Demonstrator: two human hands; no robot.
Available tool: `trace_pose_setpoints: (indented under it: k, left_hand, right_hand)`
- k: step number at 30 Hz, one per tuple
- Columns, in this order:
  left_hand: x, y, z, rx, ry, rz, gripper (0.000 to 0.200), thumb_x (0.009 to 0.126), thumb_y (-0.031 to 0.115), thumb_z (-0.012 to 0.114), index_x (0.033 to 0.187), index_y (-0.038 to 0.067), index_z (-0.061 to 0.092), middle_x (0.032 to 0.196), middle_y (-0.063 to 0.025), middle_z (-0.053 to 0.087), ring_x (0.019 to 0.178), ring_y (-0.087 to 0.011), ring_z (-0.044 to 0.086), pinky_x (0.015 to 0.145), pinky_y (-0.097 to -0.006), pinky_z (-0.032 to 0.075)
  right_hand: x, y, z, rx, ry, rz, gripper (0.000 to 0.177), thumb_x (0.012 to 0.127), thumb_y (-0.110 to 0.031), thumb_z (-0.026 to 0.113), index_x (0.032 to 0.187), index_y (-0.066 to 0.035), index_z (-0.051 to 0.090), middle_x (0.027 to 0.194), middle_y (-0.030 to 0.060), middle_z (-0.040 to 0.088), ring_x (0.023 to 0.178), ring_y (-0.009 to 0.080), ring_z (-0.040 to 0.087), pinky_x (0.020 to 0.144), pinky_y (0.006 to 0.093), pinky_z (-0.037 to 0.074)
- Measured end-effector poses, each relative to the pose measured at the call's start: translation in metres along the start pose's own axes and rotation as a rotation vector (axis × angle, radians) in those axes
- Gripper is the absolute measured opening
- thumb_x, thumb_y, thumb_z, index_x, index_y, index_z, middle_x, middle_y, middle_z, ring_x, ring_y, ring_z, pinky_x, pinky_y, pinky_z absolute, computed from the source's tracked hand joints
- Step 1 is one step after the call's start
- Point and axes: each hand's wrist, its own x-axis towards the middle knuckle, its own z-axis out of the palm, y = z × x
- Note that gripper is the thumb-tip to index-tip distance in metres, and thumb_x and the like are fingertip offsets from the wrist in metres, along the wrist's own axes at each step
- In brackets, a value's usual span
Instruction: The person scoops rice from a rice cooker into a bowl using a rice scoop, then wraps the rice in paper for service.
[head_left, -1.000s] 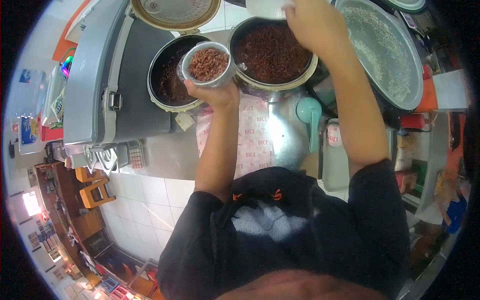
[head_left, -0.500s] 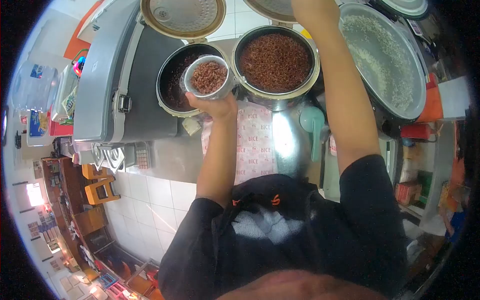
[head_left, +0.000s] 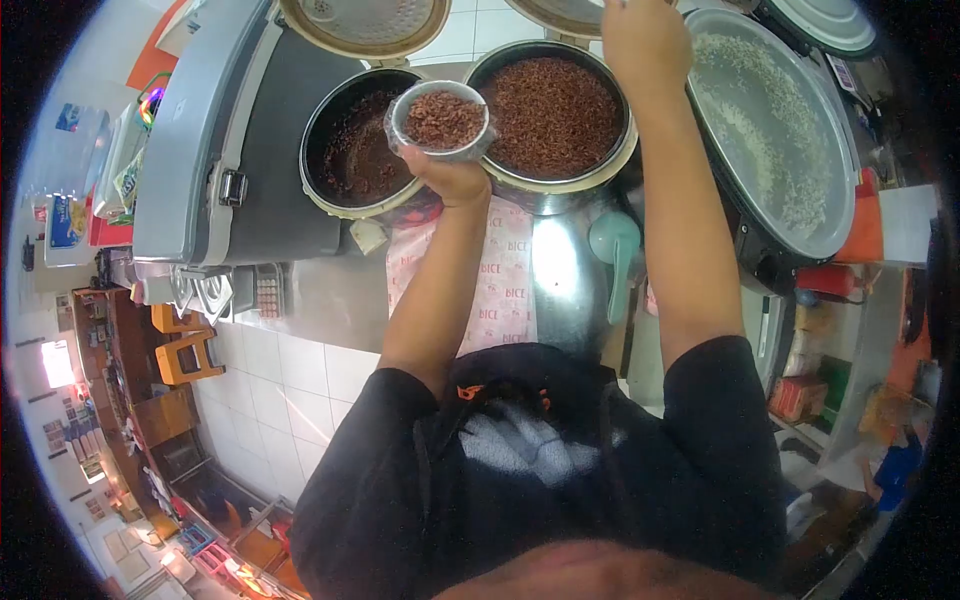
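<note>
My left hand (head_left: 452,178) is closed around a small white bowl (head_left: 488,128) with clear plastic about its outside. Reddish-brown cooked rice (head_left: 443,119) fills the bowl. It is above the right rim of the left rice cooker (head_left: 345,205), which has some of the same rice low in its dark pot. Beside it, the right rice cooker (head_left: 560,195) is nearly full of this rice. My right hand (head_left: 648,48) is raised at the top edge, beyond that cooker and near its open lid (head_left: 555,14). Its fingers are curled, and what they hold is too cut off to name.
At the right stands a large oval pot (head_left: 750,150) with white rice stuck to its inside. A green ladle (head_left: 615,255) and printed pink paper (head_left: 505,265) lie on the metal counter (head_left: 335,305). A big grey cooler box (head_left: 185,150) stands at the left.
The bowl in my left hand has moved slightly right and up, toward the right cooker. My right hand has come slightly lower into view. The whole view has shifted a little.
</note>
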Motion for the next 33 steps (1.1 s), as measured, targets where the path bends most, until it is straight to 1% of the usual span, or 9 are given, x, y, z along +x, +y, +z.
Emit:
trace_pose_setpoints:
  k: [1,2,4,7,11,21,23,26,33]
  left_hand:
    - [0.0,0.003,0.002,0.003,-0.006,-0.002,0.077,0.088,0.068,0.036,0.131,0.006,0.048,0.124,-0.0133,0.058,0.113,-0.03,0.059,0.098,-0.0448,0.049]
    - [0.0,0.009,0.006,0.025,-0.006,-0.011,0.077,0.088,0.069,0.036,0.131,0.006,0.048,0.124,-0.0134,0.058,0.113,-0.0299,0.059,0.097,-0.0447,0.049]
    - [0.002,0.012,0.007,0.052,-0.004,-0.02,0.078,0.087,0.069,0.036,0.13,0.006,0.049,0.123,-0.0135,0.058,0.112,-0.0299,0.059,0.097,-0.0446,0.049]
    - [0.003,0.006,0.003,0.018,-0.004,0.011,0.08,0.087,0.071,0.036,0.13,0.005,0.048,0.122,-0.0135,0.058,0.112,-0.0297,0.059,0.096,-0.0446,0.05]
    - [0.002,-0.01,0.0,0.031,0.041,0.043,0.082,0.086,0.073,0.036,0.132,0.005,0.048,0.122,-0.0127,0.058,0.112,-0.0294,0.059,0.096,-0.0442,0.049]
    - [0.01,-0.017,-0.006,0.132,-0.057,0.138,0.084,0.086,0.075,0.04,0.135,0.006,0.042,0.125,-0.0128,0.054,0.111,-0.0287,0.058,0.093,-0.0437,0.051]
    - [0.006,-0.015,0.002,0.309,-0.035,0.341,0.072,0.094,0.06,0.04,0.133,0.0,0.035,0.126,-0.0162,0.049,0.111,-0.025,0.056,0.091,-0.0376,0.051]
    - [0.004,-0.003,0.009,0.298,-0.13,0.358,0.069,0.096,0.055,0.039,0.135,-0.002,0.032,0.129,-0.0176,0.046,0.113,-0.026,0.055,0.093,-0.0387,0.05]
    - [0.032,0.057,0.028,0.168,0.065,-0.126,0.063,0.093,0.059,0.034,0.126,0.008,0.05,0.119,-0.0136,0.059,0.112,-0.0311,0.058,0.093,-0.0501,0.05]
  right_hand:
    - [-0.004,0.0,0.001,0.028,-0.037,-0.018,0.034,0.087,-0.02,0.063,0.115,-0.001,0.063,0.097,0.024,0.067,0.095,0.0426,0.064,0.084,0.05,0.05]
    - [-0.011,0.005,0.006,0.031,-0.037,-0.012,0.034,0.087,-0.02,0.063,0.115,-0.001,0.063,0.097,0.024,0.067,0.095,0.0426,0.064,0.084,0.05,0.05]
    - [-0.033,0.018,0.028,0.009,-0.121,-0.319,0.021,0.09,-0.024,0.057,0.104,-0.011,0.067,0.09,0.0163,0.07,0.087,0.0361,0.068,0.074,0.0485,0.053]
    - [-0.071,0.027,0.05,-0.038,-0.311,-0.386,0.023,0.091,-0.018,0.052,0.108,-0.009,0.065,0.088,0.0158,0.07,0.083,0.0358,0.069,0.072,0.0479,0.053]
    - [-0.097,0.038,0.075,-0.145,-0.586,-0.354,0.033,0.094,-0.022,0.049,0.124,-0.011,0.06,0.091,0.016,0.07,0.088,0.0369,0.067,0.074,0.0513,0.051]
    - [-0.11,0.032,0.062,0.053,-0.811,-0.284,0.032,0.093,-0.023,0.055,0.12,-0.01,0.064,0.101,0.0202,0.069,0.096,0.0374,0.065,0.085,0.049,0.051]
    - [-0.111,0.036,0.06,0.065,-0.817,-0.252,0.032,0.093,-0.024,0.055,0.121,-0.011,0.064,0.103,0.0188,0.069,0.1,0.0369,0.065,0.087,0.0486,0.051]
    - [-0.109,0.039,0.057,0.041,-0.823,-0.209,0.035,0.09,-0.024,0.054,0.12,-0.01,0.067,0.107,0.021,0.068,0.101,0.0362,0.066,0.09,0.0474,0.051]
    - [-0.089,0.061,0.058,0.213,-0.909,-0.083,0.034,0.089,-0.025,0.055,0.116,-0.01,0.069,0.106,0.0207,0.069,0.102,0.037,0.065,0.091,0.0452,0.05]
